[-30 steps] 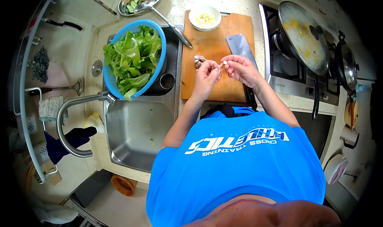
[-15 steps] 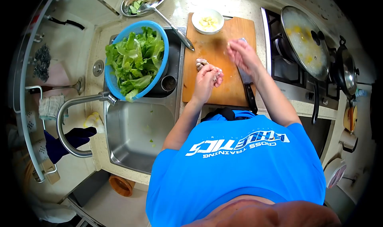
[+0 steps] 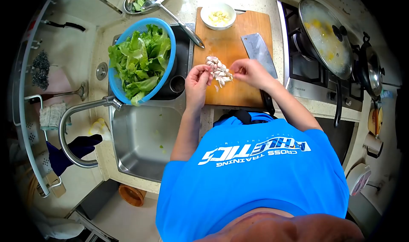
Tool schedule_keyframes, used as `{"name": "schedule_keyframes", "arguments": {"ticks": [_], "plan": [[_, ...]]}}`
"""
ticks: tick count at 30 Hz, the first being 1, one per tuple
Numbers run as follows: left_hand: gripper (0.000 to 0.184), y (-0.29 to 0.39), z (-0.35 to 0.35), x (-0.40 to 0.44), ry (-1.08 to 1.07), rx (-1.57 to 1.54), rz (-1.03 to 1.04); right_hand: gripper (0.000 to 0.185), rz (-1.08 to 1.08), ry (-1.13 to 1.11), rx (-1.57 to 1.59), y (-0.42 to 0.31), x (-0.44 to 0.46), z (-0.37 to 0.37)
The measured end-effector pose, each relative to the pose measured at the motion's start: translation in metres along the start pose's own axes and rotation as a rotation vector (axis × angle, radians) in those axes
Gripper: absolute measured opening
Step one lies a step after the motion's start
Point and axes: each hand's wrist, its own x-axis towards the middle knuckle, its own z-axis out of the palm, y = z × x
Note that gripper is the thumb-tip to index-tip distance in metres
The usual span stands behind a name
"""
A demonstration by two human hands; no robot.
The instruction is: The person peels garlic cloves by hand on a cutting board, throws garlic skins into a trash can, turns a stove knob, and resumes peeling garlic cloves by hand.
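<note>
On the wooden cutting board lies a small heap of unpeeled garlic cloves, with loose bits of skin by it. My left hand is at the heap's left side, thumb and fingers pinched together; what they hold is too small to make out. To the right, my right hand is closed with its fingertips at the edge of the heap, their contents hidden. A cleaver rests on the board beyond my right hand, its black handle partly behind my wrist. A white bowl of pale peeled pieces stands at the far end.
Left of the board, a blue basket of lettuce sits over the sink, near the curved faucet. A ladle leans from a metal dish. At right, a lidded pan stands on the gas stove.
My right hand has come down from beside the cleaver to the garlic. My left hand has shifted left, uncovering the heap. The view has moved slightly.
</note>
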Motion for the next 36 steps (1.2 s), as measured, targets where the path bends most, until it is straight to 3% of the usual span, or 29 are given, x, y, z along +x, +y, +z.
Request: {"name": "schedule_keyframes", "arguments": {"ticks": [2,13,16,18,21,26,30,36], "plan": [[0.009,-0.001,0.003,-0.003,-0.021,0.017,-0.022,0.013,0.004,-0.004,-0.311,-0.012,-0.009,0.006],[0.009,-0.016,0.022,-0.012,-0.083,0.103,-0.054,0.012,0.021,0.217,-0.456,0.007,-0.021,0.011],[0.011,-0.027,0.027,-0.010,-0.035,0.316,-0.011,0.012,-0.022,0.274,-0.435,0.002,-0.020,0.011],[0.013,-0.029,0.030,-0.012,-0.122,0.784,0.235,0.012,-0.028,0.292,-0.444,0.002,-0.019,0.011],[0.015,-0.032,0.041,-0.016,-0.232,1.058,0.335,0.013,-0.042,0.238,-0.511,0.008,-0.015,0.010],[0.018,-0.039,0.047,-0.010,-0.162,1.147,0.370,0.013,0.016,0.405,-0.506,0.020,-0.019,0.001],[0.014,-0.030,0.047,-0.005,-0.139,1.126,0.405,0.017,0.029,0.385,-0.378,0.001,-0.052,-0.014],[0.005,-0.032,0.068,0.017,-0.274,1.199,0.392,0.035,0.354,0.344,-0.449,0.001,-0.100,-0.014]]}}
